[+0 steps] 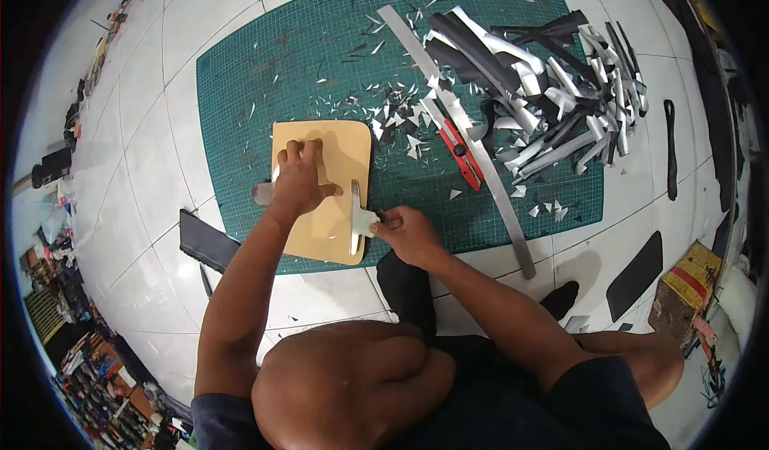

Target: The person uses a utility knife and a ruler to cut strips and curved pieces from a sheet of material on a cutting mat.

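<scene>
A tan board with rounded corners lies on the green cutting mat. My left hand rests on the board, fingers spread, pressing on its upper part. Close to the board's right edge, my right hand pinches a pale T-shaped piece. Its long, narrow silver-white side lies along the board; whether it is a tool or a scrap I cannot tell. A grey rounded tab sticks out at the board's left side.
A long steel ruler slants across the mat, with a red cutter beside it. Black and silver offcuts are heaped at the right; small scraps are scattered about. Dark panels lie on the tiled floor.
</scene>
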Demonstrator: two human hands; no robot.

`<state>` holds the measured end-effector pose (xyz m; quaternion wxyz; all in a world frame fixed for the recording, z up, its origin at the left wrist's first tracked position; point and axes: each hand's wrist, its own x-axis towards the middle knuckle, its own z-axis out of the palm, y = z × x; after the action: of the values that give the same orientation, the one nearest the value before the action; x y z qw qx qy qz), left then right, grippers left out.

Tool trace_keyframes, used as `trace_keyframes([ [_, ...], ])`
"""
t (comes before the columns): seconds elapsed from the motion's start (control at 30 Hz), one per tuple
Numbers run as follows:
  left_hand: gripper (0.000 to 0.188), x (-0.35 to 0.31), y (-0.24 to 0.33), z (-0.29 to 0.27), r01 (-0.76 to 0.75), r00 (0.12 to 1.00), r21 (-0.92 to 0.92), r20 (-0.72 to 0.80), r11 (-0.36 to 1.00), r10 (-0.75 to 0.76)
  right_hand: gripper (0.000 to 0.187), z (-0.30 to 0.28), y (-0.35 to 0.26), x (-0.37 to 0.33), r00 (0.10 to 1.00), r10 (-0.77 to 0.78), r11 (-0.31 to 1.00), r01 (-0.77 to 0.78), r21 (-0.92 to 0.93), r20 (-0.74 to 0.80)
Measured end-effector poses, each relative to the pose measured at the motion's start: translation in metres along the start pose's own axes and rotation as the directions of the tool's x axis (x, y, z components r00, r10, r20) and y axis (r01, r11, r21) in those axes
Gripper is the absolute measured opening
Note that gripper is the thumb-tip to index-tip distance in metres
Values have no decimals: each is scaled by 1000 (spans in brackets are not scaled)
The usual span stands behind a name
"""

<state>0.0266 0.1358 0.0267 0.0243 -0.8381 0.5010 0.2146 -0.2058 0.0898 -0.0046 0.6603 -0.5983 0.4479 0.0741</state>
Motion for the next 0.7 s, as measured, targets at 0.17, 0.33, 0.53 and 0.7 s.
trace_keyframes([
  [0.17,95,5,1,3,-10,1000,-6,7,1000,11,53,-16,-7,-2,996,-49,998,46,35,78],
  [0.33,93,-3,1,9,-50,995,-38,-89,998,46,44,-90,-15,-3,752,-558,778,328,-537,-350],
  [0.53,81,7,-3,19,137,908,-240,-358,961,-219,42,-139,-15,10,793,-554,601,170,-781,-254],
  [0.7,80,10,-29,15,590,715,-188,-330,785,-616,38,-142,0,20,811,-494,709,167,-685,-314],
])
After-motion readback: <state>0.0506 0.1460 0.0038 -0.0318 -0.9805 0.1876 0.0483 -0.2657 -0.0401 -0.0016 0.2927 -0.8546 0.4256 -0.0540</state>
